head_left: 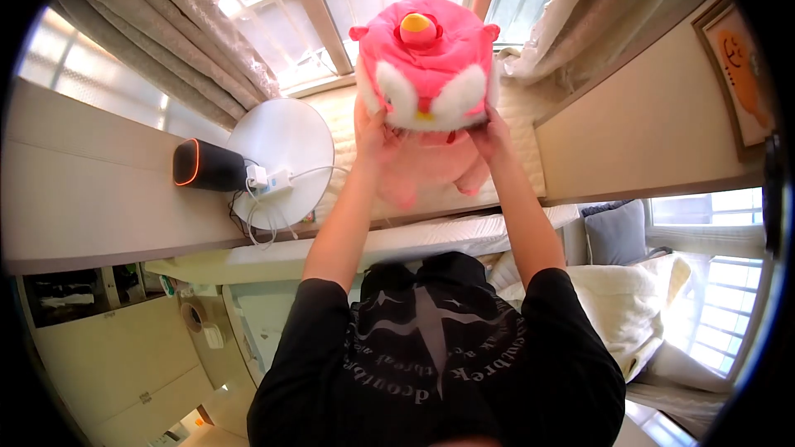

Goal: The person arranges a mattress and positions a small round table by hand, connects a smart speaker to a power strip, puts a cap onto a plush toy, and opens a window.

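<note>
A bright pink plush hat (447,58) with white fluffy patches, small round ears and a yellow-tipped knob on top sits over the head of a paler pink plush toy (431,170). My left hand (377,139) grips the hat's lower edge at its left side, thumb up against the white fur. On the opposite side, my right hand (492,139) pinches the same edge. Both arms stretch forward. The toy stands on a cream quilted pad (517,161) by the window; the hat hides its face.
To the left, a round white table (290,132) bears a black speaker (211,165) with an orange ring and a white power strip (276,185) with cables. Curtains (166,25) flank the barred window. A framed picture (735,74) hangs at right, above a grey cushion (615,233).
</note>
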Demonstrator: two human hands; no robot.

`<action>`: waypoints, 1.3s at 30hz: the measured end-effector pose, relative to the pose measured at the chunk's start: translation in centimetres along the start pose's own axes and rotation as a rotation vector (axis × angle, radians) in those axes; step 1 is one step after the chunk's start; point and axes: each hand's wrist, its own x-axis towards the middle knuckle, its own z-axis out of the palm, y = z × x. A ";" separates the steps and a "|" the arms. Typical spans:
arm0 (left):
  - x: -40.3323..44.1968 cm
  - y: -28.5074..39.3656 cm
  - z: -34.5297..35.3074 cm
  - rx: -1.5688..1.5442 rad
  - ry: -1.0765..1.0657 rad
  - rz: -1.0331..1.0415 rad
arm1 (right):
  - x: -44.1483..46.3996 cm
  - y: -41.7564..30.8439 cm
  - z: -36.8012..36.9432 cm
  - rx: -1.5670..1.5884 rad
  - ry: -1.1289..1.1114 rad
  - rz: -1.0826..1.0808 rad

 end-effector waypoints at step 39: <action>-7.6 -3.6 -6.4 0.706 0.433 0.182 | 6.1 1.4 -2.8 -0.406 0.269 0.007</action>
